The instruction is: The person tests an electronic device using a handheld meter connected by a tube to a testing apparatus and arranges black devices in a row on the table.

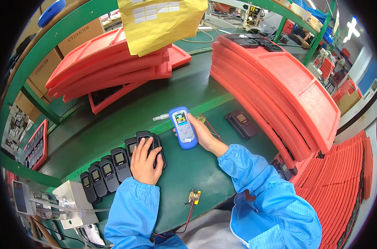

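Note:
My right hand point(203, 135) is wrapped round a blue handheld device point(183, 128) with a lit colour screen and grey buttons. A clear mouthpiece-like tube point(160, 117) sticks out from its left side. My left hand point(145, 162) lies with fingers spread on the black devices at the right end of a row. Further black devices with small grey screens point(107, 169) stand side by side to its left. A small circuit part point(193, 196) with red and black wires lies on the green mat near my body. Another board point(201, 118) with a red wire is partly hidden behind my right hand.
Stacked red trays point(271, 83) rise at the right, with a black device point(241, 123) beside them. More red trays point(109, 62) lie at the upper left under a yellow sheet point(155, 25). A white box with tubing point(74, 203) stands at lower left.

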Tool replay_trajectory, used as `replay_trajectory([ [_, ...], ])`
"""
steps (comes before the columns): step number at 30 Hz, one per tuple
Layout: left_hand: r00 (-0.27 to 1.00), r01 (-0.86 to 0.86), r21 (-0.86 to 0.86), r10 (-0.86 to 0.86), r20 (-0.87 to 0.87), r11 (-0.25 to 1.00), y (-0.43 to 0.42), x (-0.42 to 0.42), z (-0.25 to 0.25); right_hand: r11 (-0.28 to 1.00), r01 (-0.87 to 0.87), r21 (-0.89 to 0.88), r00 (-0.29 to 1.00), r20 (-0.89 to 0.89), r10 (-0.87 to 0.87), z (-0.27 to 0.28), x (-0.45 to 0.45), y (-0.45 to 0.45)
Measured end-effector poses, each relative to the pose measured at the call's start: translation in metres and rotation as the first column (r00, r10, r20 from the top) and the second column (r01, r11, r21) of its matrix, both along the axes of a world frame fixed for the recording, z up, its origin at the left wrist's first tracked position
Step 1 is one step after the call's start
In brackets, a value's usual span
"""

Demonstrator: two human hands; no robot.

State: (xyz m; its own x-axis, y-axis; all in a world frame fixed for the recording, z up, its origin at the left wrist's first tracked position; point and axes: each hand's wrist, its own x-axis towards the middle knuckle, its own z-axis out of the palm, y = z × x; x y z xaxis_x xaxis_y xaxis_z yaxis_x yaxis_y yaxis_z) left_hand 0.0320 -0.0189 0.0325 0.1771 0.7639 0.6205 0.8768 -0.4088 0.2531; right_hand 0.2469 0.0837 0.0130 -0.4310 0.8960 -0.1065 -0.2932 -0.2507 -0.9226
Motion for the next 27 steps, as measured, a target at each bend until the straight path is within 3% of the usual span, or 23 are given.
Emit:
replay_trajectory([
  [11, 1.000, -0.008, 0.003, 0.008, -0.013, 1.000, 0.000, -0.003, -0.005, 1.000, 0.002, 0.029, 1.000, 0.021, -0.003, 0.001, -0.002, -0.001],
  [15, 1.000, -0.003, 0.011, 0.003, -0.008, 1.000, 0.001, -0.003, -0.005, 1.000, -0.018, -0.012, 0.998, -0.059, 0.017, 0.004, 0.000, -0.003],
  [18, 1.000, -0.008, 0.010, 0.008, -0.013, 1.000, 0.001, -0.003, -0.004, 0.986, 0.041, 0.163, 0.996, 0.074, -0.053, 0.011, -0.004, -0.012],
  [27, 1.000, -0.022, 0.038, 0.022, 0.002, 0.999, -0.001, -0.002, -0.002, 0.925, -0.071, 0.372, 0.994, 0.098, 0.037, 0.003, -0.011, -0.021],
])
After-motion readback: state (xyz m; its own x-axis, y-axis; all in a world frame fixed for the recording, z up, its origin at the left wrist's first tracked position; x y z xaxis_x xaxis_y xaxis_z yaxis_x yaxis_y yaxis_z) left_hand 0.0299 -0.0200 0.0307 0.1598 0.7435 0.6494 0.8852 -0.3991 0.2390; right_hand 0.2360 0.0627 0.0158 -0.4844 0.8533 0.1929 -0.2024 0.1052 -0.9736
